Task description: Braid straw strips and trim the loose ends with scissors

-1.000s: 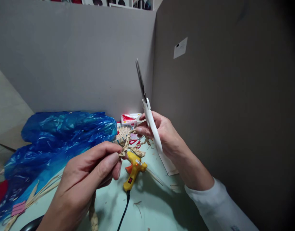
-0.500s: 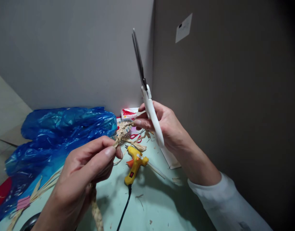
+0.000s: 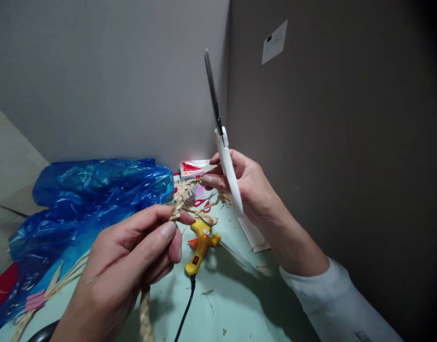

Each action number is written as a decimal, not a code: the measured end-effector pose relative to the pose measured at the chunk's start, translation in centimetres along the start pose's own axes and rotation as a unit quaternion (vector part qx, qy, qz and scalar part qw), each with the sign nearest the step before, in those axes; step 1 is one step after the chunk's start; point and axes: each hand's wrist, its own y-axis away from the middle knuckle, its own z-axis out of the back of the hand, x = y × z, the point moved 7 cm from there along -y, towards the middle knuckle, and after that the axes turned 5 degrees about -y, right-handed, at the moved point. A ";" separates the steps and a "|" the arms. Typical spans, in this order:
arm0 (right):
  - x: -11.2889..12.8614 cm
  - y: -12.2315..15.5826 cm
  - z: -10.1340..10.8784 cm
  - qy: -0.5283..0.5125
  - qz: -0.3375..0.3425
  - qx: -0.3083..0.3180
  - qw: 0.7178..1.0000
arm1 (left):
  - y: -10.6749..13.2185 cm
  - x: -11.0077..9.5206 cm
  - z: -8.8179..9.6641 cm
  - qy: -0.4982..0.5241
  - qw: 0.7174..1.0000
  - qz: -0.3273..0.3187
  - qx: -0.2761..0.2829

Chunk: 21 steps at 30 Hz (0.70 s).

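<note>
My left hand point(image 3: 126, 266) is closed in a pinch on a braided straw rope point(image 3: 145, 316), which runs from below the hand up toward my right hand. My right hand point(image 3: 245, 190) grips white-handled scissors point(image 3: 222, 152) with their dark blades shut and pointing straight up. Its fingertips also touch the far end of the braid point(image 3: 185, 190). Between and below the hands a yellow glue gun point(image 3: 200, 244) lies on the pale green table point(image 3: 236, 304), its black cord trailing toward me.
A crumpled blue plastic bag point(image 3: 90, 194) covers the table's left side. A red-and-white box point(image 3: 193, 167) sits in the corner against grey partition walls. Loose straw strips point(image 3: 61, 280) and a pink clip point(image 3: 35, 300) lie at the lower left. Small red scissors point(image 3: 202, 203) rest behind the glue gun.
The view rose slightly. My left hand slid a little right along the braid, and the scissors stayed upright in my right hand.
</note>
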 end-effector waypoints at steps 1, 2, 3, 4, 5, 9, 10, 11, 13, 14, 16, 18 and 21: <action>0.1 0.0 0.1 0.008 0.010 -0.005 1.000 | 0.0 -0.1 0.0 -0.009 1.000 -0.002 0.001; 0.3 -0.1 0.2 0.020 0.020 -0.011 1.000 | -0.1 -0.1 0.1 -0.018 1.000 -0.006 -0.001; 0.6 0.0 0.4 0.039 0.033 -0.017 0.999 | -0.2 -0.2 0.3 -0.023 1.000 -0.012 -0.005; 1.0 0.0 0.5 0.066 0.051 -0.025 0.996 | -0.2 -0.3 0.5 -0.025 0.999 -0.019 -0.016; 1.5 0.1 0.7 0.105 0.072 -0.032 0.991 | -0.3 -0.5 0.9 -0.020 0.999 -0.026 -0.031; 4.2 1.6 0.0 0.342 0.193 -0.031 0.919 | -0.5 -1.2 2.4 0.008 0.992 -0.071 -0.104; 4.7 2.1 -0.7 0.400 0.229 -0.002 0.887 | -0.4 -1.5 2.7 0.010 0.989 -0.086 -0.117; 4.9 2.6 -1.5 0.450 0.256 0.037 0.855 | -0.3 -1.9 2.9 0.009 0.987 -0.100 -0.129; 5.1 3.6 -2.8 0.520 0.300 0.106 0.793 | 0.0 -2.4 3.4 -0.002 0.979 -0.119 -0.164; 5.0 3.9 -3.3 0.541 0.313 0.129 0.770 | 0.3 -2.6 3.7 -0.008 0.975 -0.123 -0.187; 5.0 4.3 -3.8 0.572 0.332 0.148 0.736 | 0.8 -2.7 4.1 -0.014 0.965 -0.122 -0.232; 5.1 4.4 -4.0 0.598 0.346 0.141 0.709 | 1.1 -2.7 4.4 -0.017 0.958 -0.119 -0.261; 5.4 4.4 -4.1 0.626 0.366 0.117 0.678 | 1.2 -2.6 4.5 -0.023 0.954 -0.133 -0.267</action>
